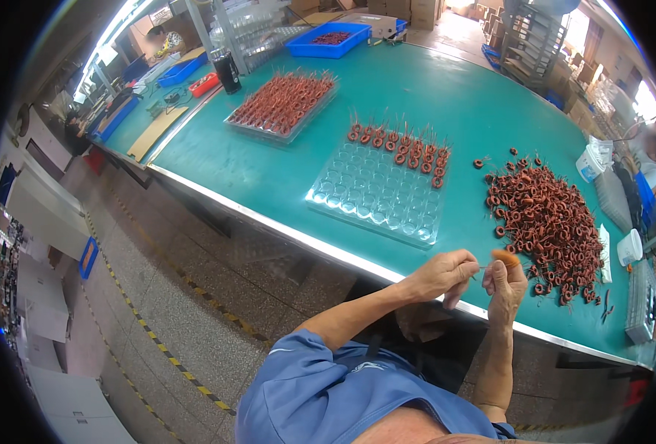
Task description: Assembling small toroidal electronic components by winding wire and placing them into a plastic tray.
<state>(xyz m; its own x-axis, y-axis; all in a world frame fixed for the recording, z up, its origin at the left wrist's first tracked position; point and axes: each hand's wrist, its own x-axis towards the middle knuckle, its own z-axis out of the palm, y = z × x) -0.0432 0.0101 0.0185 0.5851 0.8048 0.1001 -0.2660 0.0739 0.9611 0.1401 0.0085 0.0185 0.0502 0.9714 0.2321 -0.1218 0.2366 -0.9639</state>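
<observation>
Over the table's front edge, my right hand (506, 285) grips a copper-coloured wire-wound ring coil (504, 257), blurred, between thumb and fingers. Close on its left, the fingers of my left hand (446, 275) are pinched together on a thin wire lead that runs toward the coil. Beyond my hands lies a clear plastic tray (372, 191) with round pockets. Reddish-brown ring coils (414, 152) fill its far row and part of the right side, leads pointing up. To the right spreads a large loose heap of the same coils (546, 218).
A second clear tray, full of coils (283, 103), sits farther left beside a dark cup (226, 72). At the back is a blue bin (328, 41) with coils. White tubs (630, 247) and a grey box (640, 307) line the right edge. Another person (166, 43) sits far left.
</observation>
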